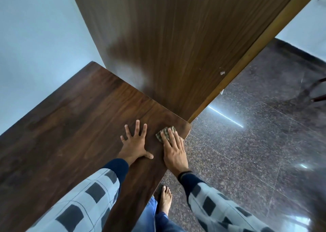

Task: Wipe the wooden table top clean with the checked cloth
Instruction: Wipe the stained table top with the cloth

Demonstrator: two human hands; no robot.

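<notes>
Partly beneath right hand [174,152], checked cloth [160,135]

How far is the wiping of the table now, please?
Done: hard to say; the table top shows no wet trace or dirt to mark wiped parts. In hand: the right hand presses the checked cloth flat at the corner by the wooden panel, while the left hand rests spread beside it. Left: likely the long stretch toward the wall.

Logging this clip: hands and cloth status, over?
Left hand flat on table top, fingers spread. Right hand presses checked cloth at the corner. Wooden panel stands beside that corner.
</notes>
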